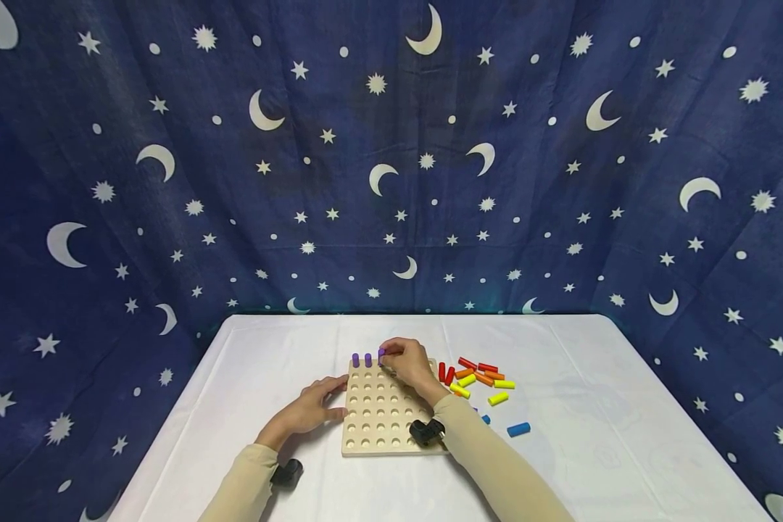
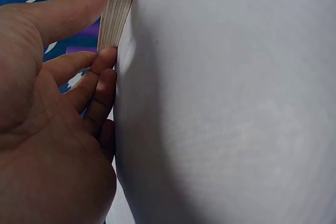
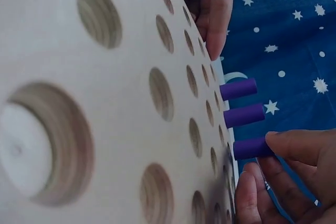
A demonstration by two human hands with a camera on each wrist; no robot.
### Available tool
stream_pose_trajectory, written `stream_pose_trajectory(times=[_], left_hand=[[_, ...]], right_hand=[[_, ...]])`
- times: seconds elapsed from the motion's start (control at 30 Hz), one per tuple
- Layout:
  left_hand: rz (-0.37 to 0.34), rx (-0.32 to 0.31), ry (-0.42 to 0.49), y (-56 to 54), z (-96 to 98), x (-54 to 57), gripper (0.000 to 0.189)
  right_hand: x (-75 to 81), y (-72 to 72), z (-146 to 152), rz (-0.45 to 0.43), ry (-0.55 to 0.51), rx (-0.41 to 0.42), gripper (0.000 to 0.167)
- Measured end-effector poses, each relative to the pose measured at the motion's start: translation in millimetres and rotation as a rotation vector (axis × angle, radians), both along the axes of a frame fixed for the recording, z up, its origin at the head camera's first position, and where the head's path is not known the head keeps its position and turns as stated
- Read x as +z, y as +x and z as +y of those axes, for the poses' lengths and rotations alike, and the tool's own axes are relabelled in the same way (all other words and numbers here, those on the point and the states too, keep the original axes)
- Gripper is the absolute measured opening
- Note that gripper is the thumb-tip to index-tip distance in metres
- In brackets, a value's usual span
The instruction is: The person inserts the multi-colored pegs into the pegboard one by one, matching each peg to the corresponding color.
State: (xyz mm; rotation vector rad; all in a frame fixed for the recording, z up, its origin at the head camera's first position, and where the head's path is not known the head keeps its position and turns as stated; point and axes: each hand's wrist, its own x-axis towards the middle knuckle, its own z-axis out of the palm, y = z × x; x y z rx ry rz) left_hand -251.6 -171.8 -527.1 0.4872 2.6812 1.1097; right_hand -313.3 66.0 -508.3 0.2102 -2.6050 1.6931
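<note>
Pegboard (image 1: 388, 406), wooden, flat on the white table (image 1: 594, 449) in front of the person; loose pegs (image 1: 499, 398) in several colours lie to its right. Right hand (image 1: 409, 365) at the far row, thumb and fingers pinching a purple peg (image 3: 252, 148) upright, just beside two standing purple pegs (image 1: 368, 360). Left hand (image 1: 313, 406) relaxed, fingers and thumb touching the board's left edge, probably steadying it. Step in hand, as I read it: seating the third peg. Depth in hole: cannot tell. Next move likely calls for a straight push down, then an easy release without nudging its neighbours.
</note>
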Motion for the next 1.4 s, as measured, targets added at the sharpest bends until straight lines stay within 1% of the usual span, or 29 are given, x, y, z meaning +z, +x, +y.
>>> stream_pose_trajectory(times=[0.13, 0.33, 0.53, 0.73, 0.9, 1.07, 1.23, 1.4], left_hand=[[-0.009, 0.012, -0.01, 0.5, 0.4, 0.3, 0.07], [-0.014, 0.016, -0.015, 0.2, 0.5, 0.7, 0.07], [-0.015, 0.011, -0.002, 0.2, 0.4, -0.6, 0.071], [-0.015, 0.018, -0.008, 0.3, 1.1, -0.2, 0.071], [-0.019, 0.02, -0.01, 0.8, 1.4, 0.3, 0.071], [0.0, 0.011, -0.002, 0.2, 1.1, -0.9, 0.07], [0.001, 0.015, 0.002, 0.4, 1.2, -1.1, 0.07], [0.001, 0.019, -0.003, 0.3, 1.3, -2.0, 0.071]], right_hand=[[-1.3, -0.9, 0, -0.019, 0.002, 0.005, 0.016], [-2.0, -1.5, -1, -0.004, 0.004, 0.012, 0.016], [-3.8, -2.5, 0, -0.028, 0.034, 0.018, 0.016], [-0.5, -2.0, 3, -0.064, 0.01, 0.027, 0.02], [5.4, 1.4, 6, -0.025, 0.029, 0.015, 0.019], [11.6, 5.7, 10, 0.003, 0.014, 0.002, 0.015], [19.4, 11.8, 16, 0.064, 0.0, 0.013, 0.012], [28.5, 19.0, 24, 0.133, 0.02, 0.011, 0.015]])
